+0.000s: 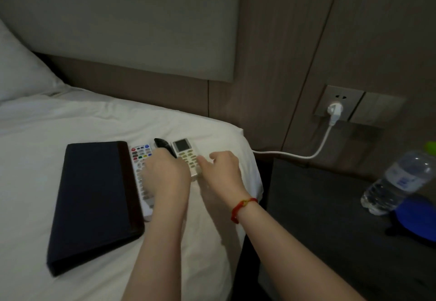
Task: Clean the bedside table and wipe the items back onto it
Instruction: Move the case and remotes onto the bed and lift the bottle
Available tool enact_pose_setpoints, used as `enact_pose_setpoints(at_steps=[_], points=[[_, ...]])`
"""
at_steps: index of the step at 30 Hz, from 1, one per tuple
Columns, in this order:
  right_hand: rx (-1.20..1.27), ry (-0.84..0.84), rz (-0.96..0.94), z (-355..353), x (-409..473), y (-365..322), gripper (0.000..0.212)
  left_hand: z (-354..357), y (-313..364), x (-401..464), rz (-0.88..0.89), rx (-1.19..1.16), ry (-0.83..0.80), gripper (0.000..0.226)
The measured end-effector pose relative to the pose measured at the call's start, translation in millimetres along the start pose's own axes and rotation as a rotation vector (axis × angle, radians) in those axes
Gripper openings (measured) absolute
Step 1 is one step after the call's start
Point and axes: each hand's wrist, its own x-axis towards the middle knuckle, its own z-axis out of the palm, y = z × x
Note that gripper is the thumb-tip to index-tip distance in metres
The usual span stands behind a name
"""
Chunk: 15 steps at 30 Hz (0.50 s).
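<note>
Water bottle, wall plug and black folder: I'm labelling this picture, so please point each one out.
water bottle (401, 180), head view, on its clear middle body.
wall plug (334, 109), head view, on the white plug head in the socket.
black folder (94, 197), head view, on its dark cover.

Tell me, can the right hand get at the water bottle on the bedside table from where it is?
Probably yes. The right hand rests on the white remote on the bed, holding nothing firmly, and the dark table between it and the water bottle shows nothing in the way.
</note>
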Motion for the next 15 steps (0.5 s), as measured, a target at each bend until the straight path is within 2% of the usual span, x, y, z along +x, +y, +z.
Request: enact_pose_setpoints(at_steps=[3, 7, 9, 12, 15], points=[[0.125, 0.156, 0.006, -31, 0, 17, 0.028, 8, 25, -14, 0.129, -0.037, -0.005, 0.029], [0.130, 0.419, 0.061, -91, -4, 55, 0.021, 40, 74, -48, 0.249, -0.179, -0.145, 0.035], [0.094, 0.637, 0.110, -127, -11, 83, 0.024, 66, 101, -71, 0.305, -0.239, -0.262, 0.034], [0.052, 0.935, 0.278, -177, -22, 132, 0.038, 109, 143, -112, 0.412, -0.346, -0.492, 0.036], [0.093, 1.080, 0.450, -220, -34, 176, 0.052, 153, 179, -151, 0.525, -0.346, -0.724, 0.048]])
